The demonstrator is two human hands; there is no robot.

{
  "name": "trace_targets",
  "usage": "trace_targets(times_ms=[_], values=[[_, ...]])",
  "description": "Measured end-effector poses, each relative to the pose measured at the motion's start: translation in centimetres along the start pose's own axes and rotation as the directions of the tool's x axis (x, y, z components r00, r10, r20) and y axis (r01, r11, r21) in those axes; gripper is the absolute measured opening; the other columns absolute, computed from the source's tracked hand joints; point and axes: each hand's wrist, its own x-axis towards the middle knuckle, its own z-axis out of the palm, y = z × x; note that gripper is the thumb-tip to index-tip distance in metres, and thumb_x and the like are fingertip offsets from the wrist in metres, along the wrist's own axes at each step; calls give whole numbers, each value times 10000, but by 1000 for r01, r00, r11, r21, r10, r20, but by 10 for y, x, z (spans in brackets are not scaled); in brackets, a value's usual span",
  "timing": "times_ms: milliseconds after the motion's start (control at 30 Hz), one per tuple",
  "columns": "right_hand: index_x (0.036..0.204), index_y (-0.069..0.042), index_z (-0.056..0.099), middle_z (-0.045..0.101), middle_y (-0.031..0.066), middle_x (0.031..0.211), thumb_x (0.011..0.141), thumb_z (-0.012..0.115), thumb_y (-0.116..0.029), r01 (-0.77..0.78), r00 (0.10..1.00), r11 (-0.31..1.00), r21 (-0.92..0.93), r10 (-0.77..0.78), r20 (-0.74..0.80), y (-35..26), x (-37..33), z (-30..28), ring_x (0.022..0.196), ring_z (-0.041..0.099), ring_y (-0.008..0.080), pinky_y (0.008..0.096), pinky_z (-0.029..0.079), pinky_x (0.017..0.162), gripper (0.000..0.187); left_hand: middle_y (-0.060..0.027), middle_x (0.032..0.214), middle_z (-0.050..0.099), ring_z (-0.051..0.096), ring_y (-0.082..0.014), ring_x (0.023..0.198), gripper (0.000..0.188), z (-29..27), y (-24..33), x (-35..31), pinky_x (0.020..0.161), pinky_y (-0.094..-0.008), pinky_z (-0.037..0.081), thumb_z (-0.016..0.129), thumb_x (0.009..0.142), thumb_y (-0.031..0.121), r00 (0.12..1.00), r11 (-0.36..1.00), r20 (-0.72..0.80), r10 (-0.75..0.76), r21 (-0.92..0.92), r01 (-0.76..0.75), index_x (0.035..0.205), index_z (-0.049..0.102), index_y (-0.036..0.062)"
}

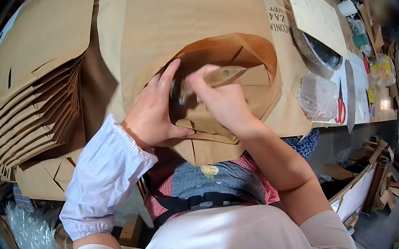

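Note:
A large brown paper bag (185,11) lies flat before me, its near end spread into a rounded opening with folded flaps inside. My left hand (155,107) rests at the opening's left side, thumb and fingers spread wide against the paper. Over the opening, my right hand (218,95) is closed round a flat brush with a pale wooden handle (226,75). The brush's dark head points left towards my left hand and is smeared by motion. Whether its bristles touch the paper I cannot tell.
Folded paper bags (34,115) lie fanned in a stack on the left. At the right are a bowl (317,50) partly under a pale board (313,16), a clear plastic-wrapped lump (316,96), red-handled scissors (340,109) and a long blade (350,91). Cardboard scraps (386,186) stand below the table.

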Motion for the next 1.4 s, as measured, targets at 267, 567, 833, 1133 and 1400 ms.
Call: trace_targets(times_ms=[267, 567, 833, 1133, 1400], values=[[826, 4, 638, 632, 25, 702, 882, 613, -90, 125, 944, 870, -476, -252, -214, -38, -23, -81, 635, 568, 77, 246, 467, 579, 112, -254, 1316, 411, 400, -415, 1236, 1137, -4, 3, 2, 1046, -413, 349, 857, 516, 235, 999, 998, 26, -45, -30, 46, 1439, 226, 28], [802, 20, 676, 666, 35, 715, 824, 621, -68, 89, 980, 878, -470, -162, -118, -69, -48, -111, 652, 591, 82, 246, 467, 601, 106, -254, 1100, 560, 528, -404, 1105, 660, -12, 1, 6, 919, -411, 450, 803, 544, 261, 988, 981, 118, -97, 180, 75, 1061, 526, -42], [981, -31, 688, 639, 136, 770, 756, 709, -83, 681, 690, 603, -415, -339, 640, -44, 6, -73, 653, 585, 272, 336, 473, 608, 231, -311, 1014, 612, 596, -385, 1045, 444, -12, -6, 3, 910, -402, 480, 746, 558, 289, 987, 945, 150, 59, 309, -104, 753, 613, -87], [924, -22, 676, 670, 93, 836, 837, 629, -77, 98, 987, 844, -527, -151, -58, -56, -11, -99, 720, 629, 150, 276, 507, 657, 113, -229, 882, 605, 576, -422, 876, 198, -9, -9, 6, 763, -447, 466, 643, 729, 68, 988, 985, 109, -113, 143, 97, 873, 557, -39], [811, 5, 633, 622, 15, 710, 849, 622, -56, 78, 982, 945, -318, -129, -141, -23, -31, -70, 658, 565, 61, 236, 460, 578, 73, -185, 744, 628, 610, -373, 751, 172, 17, -19, 27, 682, -434, 477, 704, 739, 131, 971, 921, -163, -173, 322, 218, 756, 592, 2]])
